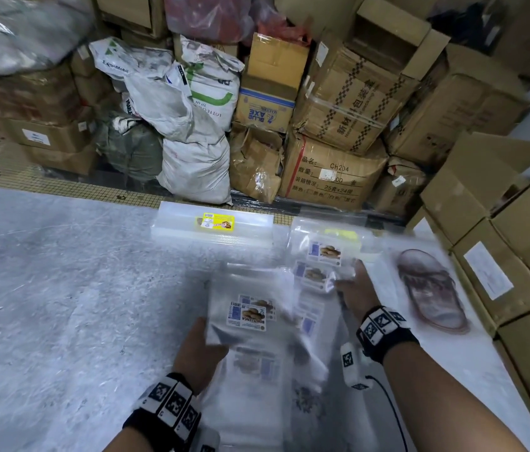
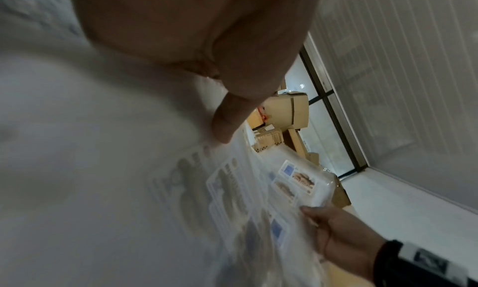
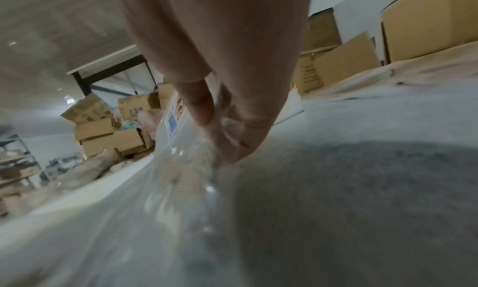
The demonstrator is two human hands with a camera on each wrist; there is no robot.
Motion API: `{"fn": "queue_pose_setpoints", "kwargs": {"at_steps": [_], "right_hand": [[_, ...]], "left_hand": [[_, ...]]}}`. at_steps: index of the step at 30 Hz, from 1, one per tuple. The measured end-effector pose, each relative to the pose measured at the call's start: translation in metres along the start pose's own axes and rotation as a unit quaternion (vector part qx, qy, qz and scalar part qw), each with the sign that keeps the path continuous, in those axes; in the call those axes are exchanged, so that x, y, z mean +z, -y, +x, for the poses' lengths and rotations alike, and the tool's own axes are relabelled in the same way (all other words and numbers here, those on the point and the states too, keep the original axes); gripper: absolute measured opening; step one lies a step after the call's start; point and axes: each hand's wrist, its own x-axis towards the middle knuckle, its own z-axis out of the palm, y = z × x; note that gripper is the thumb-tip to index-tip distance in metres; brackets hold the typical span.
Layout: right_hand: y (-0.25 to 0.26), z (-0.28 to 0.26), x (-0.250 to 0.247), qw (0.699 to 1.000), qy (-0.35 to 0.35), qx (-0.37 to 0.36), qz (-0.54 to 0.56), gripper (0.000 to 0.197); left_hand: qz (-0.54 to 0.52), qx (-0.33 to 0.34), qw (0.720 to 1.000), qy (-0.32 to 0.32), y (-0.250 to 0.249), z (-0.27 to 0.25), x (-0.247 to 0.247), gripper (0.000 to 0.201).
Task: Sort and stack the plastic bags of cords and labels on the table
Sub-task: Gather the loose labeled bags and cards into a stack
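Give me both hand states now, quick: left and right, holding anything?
Left hand: grips the near stack of clear labelled bags, thumb on top.
Right hand: pinches the edge of a clear labelled bag farther out.

The plastic bags [image 1: 250, 288] are showing clear, glossy, crinkled film with printed paper labels [image 1: 246, 316]. The counter [image 1: 61, 272] is looking grey, matt and scratched. Far boxes [image 1: 348, 102] are showing brown matt cardboard; sacks [image 1: 192, 168] woven, dusty.

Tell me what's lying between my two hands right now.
In the head view, overlapping clear plastic bags with printed labels fill the stretch between the left hand and the right hand; no bare table shows there.
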Motion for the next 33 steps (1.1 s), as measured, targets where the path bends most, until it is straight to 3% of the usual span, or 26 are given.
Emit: {"fn": "queue_pose_setpoints", "kwargs": {"at_steps": [1,4,7,11,14,16,18,19,21,23,24,25,27,30,33], "right_hand": [[0.006,0.002,-0.006,1.000,-0.013,-0.013,0.011,0.035],[0.021,0.009,-0.033,0.999,-0.037,-0.023,0.014,0.034],[0.038,0.003,-0.058,0.995,0.002,-0.031,0.096,0.035],[0.064,-0.015,-0.078,0.981,0.091,-0.068,0.158,0.057],[0.078,-0.030,-0.073,0.978,0.136,-0.052,0.150,0.048],[0.087,-0.042,-0.066,0.974,0.162,-0.039,0.157,0.040],[0.091,-0.052,-0.055,0.968,0.188,-0.025,0.165,0.038],[0.089,-0.056,-0.048,0.965,0.196,-0.010,0.176,0.039],[0.082,-0.061,-0.029,0.957,0.204,0.022,0.205,0.044],[0.068,-0.063,-0.007,0.949,0.212,0.046,0.227,0.050],[0.059,-0.062,0.003,0.946,0.215,0.059,0.236,0.051],[0.050,-0.062,0.014,0.942,0.218,0.073,0.245,0.053],[0.035,-0.065,0.032,0.941,0.218,0.085,0.245,0.062],[0.017,-0.071,0.051,0.941,0.225,0.080,0.239,0.077],[0.007,-0.078,0.063,0.939,0.215,0.118,0.240,0.073]], "left_hand": [[0.030,0.000,0.999,-0.010,0.000,-0.001,0.001,0.034],[0.117,-0.017,0.991,-0.063,-0.002,-0.002,0.005,0.024],[0.203,-0.025,0.973,-0.107,0.000,0.000,0.007,0.021],[0.285,-0.083,0.951,-0.085,0.000,-0.008,0.007,0.057],[0.327,-0.059,0.940,-0.074,-0.005,-0.009,0.005,0.076],[0.244,0.025,0.966,-0.079,-0.017,-0.004,0.001,0.078],[0.042,0.086,0.995,-0.041,-0.038,0.002,0.000,0.059],[-0.071,0.071,0.995,0.009,-0.053,0.003,0.000,0.050],[-0.249,-0.027,0.959,0.131,-0.074,0.008,0.001,0.049],[-0.270,-0.082,0.940,0.190,-0.082,0.011,0.001,0.050],[-0.246,-0.071,0.949,0.184,-0.081,0.012,0.000,0.040],[-0.220,-0.055,0.961,0.157,-0.077,0.013,-0.001,0.033],[-0.193,-0.040,0.975,0.106,-0.061,0.016,-0.004,0.041],[-0.165,-0.035,0.982,0.086,-0.042,0.018,-0.009,0.041],[-0.161,-0.049,0.984,0.052,-0.034,0.015,-0.009,0.035]]}}
